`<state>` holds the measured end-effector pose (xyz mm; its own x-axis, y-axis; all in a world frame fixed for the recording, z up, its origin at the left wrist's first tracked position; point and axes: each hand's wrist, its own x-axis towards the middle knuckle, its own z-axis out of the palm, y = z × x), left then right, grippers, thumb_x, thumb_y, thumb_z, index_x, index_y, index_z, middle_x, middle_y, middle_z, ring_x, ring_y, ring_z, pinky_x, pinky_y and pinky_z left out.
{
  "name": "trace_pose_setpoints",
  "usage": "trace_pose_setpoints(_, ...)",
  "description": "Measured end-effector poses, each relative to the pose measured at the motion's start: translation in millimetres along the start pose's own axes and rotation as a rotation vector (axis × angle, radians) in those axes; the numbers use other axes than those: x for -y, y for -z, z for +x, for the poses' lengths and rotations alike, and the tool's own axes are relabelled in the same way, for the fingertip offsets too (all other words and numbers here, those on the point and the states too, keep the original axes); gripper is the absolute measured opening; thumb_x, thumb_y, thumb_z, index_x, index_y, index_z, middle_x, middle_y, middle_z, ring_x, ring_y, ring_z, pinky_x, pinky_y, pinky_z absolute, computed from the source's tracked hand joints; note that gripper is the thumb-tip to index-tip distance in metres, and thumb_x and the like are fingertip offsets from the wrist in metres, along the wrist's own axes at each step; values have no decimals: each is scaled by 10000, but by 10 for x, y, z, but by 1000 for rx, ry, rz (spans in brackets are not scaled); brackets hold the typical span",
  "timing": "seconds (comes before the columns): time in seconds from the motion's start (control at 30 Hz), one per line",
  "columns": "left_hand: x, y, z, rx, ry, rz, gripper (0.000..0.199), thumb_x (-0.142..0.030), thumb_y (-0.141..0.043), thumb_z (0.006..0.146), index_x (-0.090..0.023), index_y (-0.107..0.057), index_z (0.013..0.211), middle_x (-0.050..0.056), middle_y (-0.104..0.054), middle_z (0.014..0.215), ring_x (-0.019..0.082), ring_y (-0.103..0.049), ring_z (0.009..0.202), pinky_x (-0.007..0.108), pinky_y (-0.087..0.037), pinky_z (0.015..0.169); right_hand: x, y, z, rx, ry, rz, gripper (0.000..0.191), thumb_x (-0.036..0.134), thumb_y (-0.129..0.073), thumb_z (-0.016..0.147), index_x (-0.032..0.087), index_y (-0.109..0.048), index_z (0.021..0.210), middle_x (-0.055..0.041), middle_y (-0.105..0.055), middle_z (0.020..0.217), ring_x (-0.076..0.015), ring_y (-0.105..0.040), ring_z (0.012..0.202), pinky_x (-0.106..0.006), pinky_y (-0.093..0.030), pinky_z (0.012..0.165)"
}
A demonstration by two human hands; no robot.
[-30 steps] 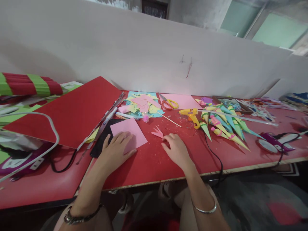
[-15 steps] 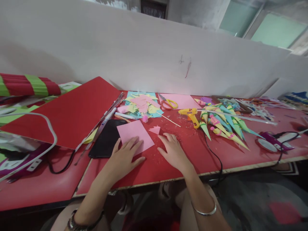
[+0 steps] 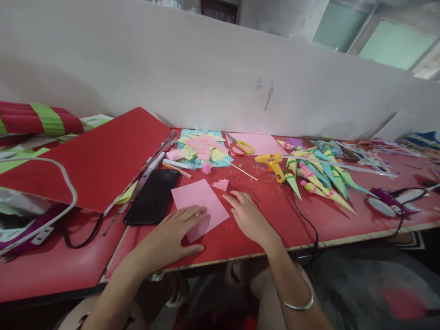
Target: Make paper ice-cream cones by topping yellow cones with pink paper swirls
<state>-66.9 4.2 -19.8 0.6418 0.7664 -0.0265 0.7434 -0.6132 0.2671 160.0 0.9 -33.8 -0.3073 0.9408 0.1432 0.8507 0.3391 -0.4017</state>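
Observation:
A pink sheet of paper (image 3: 209, 204) lies flat on the red table. My left hand (image 3: 175, 231) rests on its left part with the fingers stretched out, covering some of the sheet. Just right of the paper, my right hand (image 3: 247, 217) lies palm down, fingers extended and holding nothing. Close beyond its fingertips sits a small pink paper piece with a jagged edge (image 3: 221, 184). To the left of the sheet is a black phone (image 3: 153, 197).
Behind are paper scraps (image 3: 202, 149), scissors (image 3: 239, 145) and a thin stick (image 3: 240, 169). A yellow glue gun (image 3: 271, 165) lies beside several paper cones (image 3: 319, 176), its black cord (image 3: 304, 220) running over the front edge. A large red sheet (image 3: 103, 160) covers the left side.
The pink sheet has slid right and toward me, off the phone, and my left hand now lies lower on it. My right hand has barely moved.

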Motion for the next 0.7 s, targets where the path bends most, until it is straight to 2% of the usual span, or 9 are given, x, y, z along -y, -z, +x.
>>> trace_pose_setpoints(0.17,-20,-10,-46,-21,-59,-23,630,-405,-588,722,-228,-400,1297,85,-447,1341,240,-417,1215,381,-377,979,-34,39,-25,43,45,50,638,-61,-283,729,224,-396,1290,-75,-398,1324,-188,-314,1226,-389,-337,996)
trace_pose_setpoints(0.33,-79,-1,-106,-2,-144,-46,642,-340,-634,693,-255,-410,1288,63,-472,1323,231,-438,1201,370,-397,969,-42,43,-33,19,46,86,582,-39,-290,741,185,-435,1258,-90,-432,1283,-185,-350,1196,-375,-334,997)
trace_pose_setpoints(0.5,-113,-21,-128,52,-246,-106,526,-282,-596,738,-301,-460,1245,17,-504,1297,208,-444,1200,365,-378,989,-75,57,-55,-33,20,98,555,-32,-288,748,187,-467,1225,-94,-489,1188,-183,-401,1140,-369,-352,973)
trace_pose_setpoints(0.7,-219,-31,-76,58,-317,-206,525,-199,-578,729,-330,-470,1226,-7,-527,1275,190,-469,1173,359,-363,994,-127,104,-85,-22,70,187,551,-54,-284,699,181,-532,1131,-80,-511,1145,-172,-434,1090,-360,-358,963)
